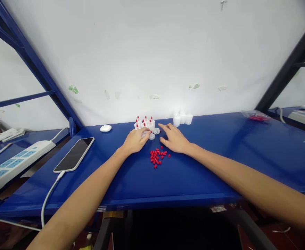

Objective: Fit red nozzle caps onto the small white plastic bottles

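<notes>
Close between left hand (136, 140), fingers curled, hold unclear, and right hand (174, 139), fingers spread, gripping nothing: 1 bottle (156, 131), lying.

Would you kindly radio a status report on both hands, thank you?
Left hand at red-tipped white plastic bottles; grip unclear. Right hand open alongside. Small red cylindrical caps loose on blue table, nearer the person. No obstruction evident.

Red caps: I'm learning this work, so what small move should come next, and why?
Perhaps the right hand should pick up a loose red cap: it looks open, the cap lies close, and the white containers farther right show no red.
</notes>
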Demonstrator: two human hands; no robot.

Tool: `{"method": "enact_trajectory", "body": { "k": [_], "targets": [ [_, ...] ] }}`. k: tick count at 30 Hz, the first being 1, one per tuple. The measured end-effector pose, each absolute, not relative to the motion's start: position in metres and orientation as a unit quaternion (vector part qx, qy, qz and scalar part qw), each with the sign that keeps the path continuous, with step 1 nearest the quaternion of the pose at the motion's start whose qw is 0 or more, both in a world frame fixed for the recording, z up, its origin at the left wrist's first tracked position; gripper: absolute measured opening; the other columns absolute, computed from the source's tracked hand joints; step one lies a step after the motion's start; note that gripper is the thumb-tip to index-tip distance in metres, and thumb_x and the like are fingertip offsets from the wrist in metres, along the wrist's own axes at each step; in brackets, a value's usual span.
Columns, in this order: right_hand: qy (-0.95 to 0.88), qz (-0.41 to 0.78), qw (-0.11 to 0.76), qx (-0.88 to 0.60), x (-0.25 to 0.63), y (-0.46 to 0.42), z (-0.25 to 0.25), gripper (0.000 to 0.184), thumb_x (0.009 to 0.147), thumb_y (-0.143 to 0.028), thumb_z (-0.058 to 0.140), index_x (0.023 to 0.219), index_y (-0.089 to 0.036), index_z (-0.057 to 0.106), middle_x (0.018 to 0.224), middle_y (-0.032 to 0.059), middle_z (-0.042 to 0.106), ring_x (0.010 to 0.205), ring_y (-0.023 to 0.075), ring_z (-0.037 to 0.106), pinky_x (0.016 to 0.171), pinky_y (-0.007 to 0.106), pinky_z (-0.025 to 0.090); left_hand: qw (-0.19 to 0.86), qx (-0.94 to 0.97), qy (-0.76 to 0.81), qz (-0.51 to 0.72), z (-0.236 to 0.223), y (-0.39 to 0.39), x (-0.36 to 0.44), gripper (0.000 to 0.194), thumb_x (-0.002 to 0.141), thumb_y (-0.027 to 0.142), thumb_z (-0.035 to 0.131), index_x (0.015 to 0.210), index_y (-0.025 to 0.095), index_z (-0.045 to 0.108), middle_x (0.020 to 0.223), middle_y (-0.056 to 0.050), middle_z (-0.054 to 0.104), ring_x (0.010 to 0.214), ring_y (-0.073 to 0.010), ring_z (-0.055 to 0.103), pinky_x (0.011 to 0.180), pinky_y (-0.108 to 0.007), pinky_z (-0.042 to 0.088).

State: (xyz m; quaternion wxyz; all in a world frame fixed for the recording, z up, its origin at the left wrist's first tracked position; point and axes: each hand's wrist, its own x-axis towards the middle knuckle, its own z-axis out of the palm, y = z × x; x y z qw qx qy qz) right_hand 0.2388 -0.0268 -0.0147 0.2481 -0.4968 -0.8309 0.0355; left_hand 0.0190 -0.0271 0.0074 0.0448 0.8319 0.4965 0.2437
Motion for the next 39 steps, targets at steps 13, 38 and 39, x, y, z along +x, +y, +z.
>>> {"method": "enact_trajectory", "body": {
  "k": [13,38,39],
  "targets": [
    [-0.866,0.059,0.217,-0.447,0.237,-0.023,-0.010,0.052,0.098,-0.036,0.046,0.149,-0.026,0.045,0.158,0.0101,0.041,0.139,0.0337,0.040,0.105,0.056,0.038,0.061,0.848,0.484,0.207,0.009,-0.030,0.020,0.046,0.100,0.046,0.036,0.092,0.020,0.072,0.075,-0.004,0.069,0.068,-0.0184,0.060,0.067,-0.028,0.035],
    [-0.842,0.001,0.463,-0.278,0.253,0.000,-0.018,0.029,0.094,-0.011,0.050,0.118,-0.020,0.064,0.101,0.0087,0.063,0.085,0.0191,0.064,0.078,0.036,0.057,0.081,0.796,0.495,0.338,0.003,-0.035,0.019,0.047,0.099,0.045,0.036,0.084,0.017,0.071,0.059,0.000,0.060,0.057,-0.0148,0.055,0.063,-0.026,0.037],
    [-0.847,-0.001,0.455,-0.275,0.252,0.000,-0.017,0.031,0.093,-0.010,0.050,0.119,-0.019,0.064,0.101,0.0090,0.062,0.085,0.0194,0.063,0.077,0.036,0.057,0.078,0.798,0.496,0.334,0.004,-0.035,0.018,0.047,0.099,0.044,0.036,0.084,0.017,0.071,0.058,0.000,0.059,0.057,-0.0149,0.055,0.063,-0.026,0.037]
  ]
}}
